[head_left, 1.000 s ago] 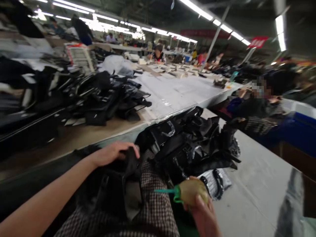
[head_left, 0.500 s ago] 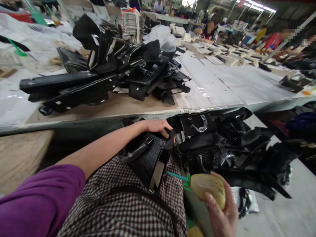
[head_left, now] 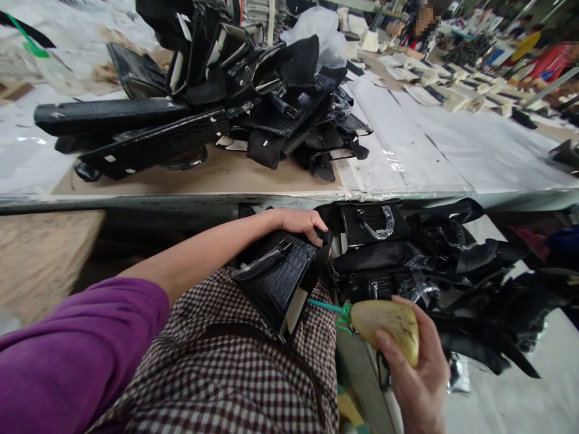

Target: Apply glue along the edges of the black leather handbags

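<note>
The left hand (head_left: 305, 224) is clamped on the upper edge of a black, crocodile-textured bag (head_left: 275, 265), which rests tilted on the person's lap over brown-and-white checked cloth (head_left: 217, 386). The right hand (head_left: 418, 355) is wrapped around a yellowish, rounded plastic squeeze bottle (head_left: 384, 325); its thin teal nozzle (head_left: 323, 305) points at the bag's pale inner panel (head_left: 296, 310), near it, contact unclear. Ahead, a heap of glossy black bags (head_left: 271, 102) lies on a long white-covered table (head_left: 420, 138).

Held bag (head_left: 283, 268) — glossy, crocodile-textured panel.
</note>
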### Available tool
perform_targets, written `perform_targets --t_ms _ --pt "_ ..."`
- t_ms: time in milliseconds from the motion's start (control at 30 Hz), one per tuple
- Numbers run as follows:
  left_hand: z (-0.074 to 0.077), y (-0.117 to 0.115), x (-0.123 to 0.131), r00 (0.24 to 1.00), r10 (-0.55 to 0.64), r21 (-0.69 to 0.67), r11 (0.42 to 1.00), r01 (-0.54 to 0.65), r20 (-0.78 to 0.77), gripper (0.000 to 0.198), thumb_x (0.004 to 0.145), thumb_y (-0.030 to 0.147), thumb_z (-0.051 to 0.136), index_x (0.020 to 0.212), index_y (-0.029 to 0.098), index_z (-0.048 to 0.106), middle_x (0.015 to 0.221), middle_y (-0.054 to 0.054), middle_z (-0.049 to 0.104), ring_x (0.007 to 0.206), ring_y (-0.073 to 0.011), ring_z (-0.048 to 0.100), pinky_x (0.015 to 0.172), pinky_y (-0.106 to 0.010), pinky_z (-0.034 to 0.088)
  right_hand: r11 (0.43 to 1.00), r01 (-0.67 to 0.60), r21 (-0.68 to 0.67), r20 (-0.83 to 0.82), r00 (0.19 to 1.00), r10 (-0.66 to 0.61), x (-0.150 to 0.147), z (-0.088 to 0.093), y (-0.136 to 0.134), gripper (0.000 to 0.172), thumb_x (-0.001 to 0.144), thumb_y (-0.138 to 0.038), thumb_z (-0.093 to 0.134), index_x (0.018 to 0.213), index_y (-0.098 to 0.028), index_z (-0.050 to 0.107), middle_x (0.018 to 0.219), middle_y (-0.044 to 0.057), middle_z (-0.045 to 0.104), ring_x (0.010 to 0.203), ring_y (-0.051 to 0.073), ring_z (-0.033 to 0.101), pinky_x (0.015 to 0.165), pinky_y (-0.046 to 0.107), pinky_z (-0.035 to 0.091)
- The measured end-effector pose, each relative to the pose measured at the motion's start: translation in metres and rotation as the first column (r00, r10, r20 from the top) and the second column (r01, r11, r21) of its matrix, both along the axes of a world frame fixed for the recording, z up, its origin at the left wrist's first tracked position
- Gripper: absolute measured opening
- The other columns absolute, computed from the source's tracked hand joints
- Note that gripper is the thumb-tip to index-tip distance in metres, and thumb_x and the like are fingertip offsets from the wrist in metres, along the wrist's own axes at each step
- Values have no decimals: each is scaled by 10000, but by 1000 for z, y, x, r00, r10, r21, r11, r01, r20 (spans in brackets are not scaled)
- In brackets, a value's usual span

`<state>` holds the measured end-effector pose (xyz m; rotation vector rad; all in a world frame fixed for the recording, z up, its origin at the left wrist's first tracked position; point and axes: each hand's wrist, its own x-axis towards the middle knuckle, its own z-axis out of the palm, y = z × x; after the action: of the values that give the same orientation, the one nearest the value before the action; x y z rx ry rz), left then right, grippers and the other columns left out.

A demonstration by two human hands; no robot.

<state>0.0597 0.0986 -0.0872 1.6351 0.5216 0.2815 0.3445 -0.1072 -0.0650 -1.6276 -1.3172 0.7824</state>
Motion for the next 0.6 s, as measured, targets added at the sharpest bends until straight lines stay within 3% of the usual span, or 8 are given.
perform_targets --t_ms 300,600 --pt "-3 0 1 1000 13 17 1000 -13 -5 257 735 316 790 885 106 782 779 -57 725 699 -201 629 798 -298 523 999 12 41 93 996 -16 0 -4 5 585 699 -536 799 1158 -199 665 1098 78 667 875 222 631 699 283 550" --pt "0 -2 3 999 13 12 1000 -13 -38 257 745 307 762 885 92 771 766 -67 708 731 -212 634 823 -315 520 991 -132 -3 17 991 132 7 -11 0 536 738 -483 799 1193 -248 640 1096 40 664 867 175 640 682 213 560"
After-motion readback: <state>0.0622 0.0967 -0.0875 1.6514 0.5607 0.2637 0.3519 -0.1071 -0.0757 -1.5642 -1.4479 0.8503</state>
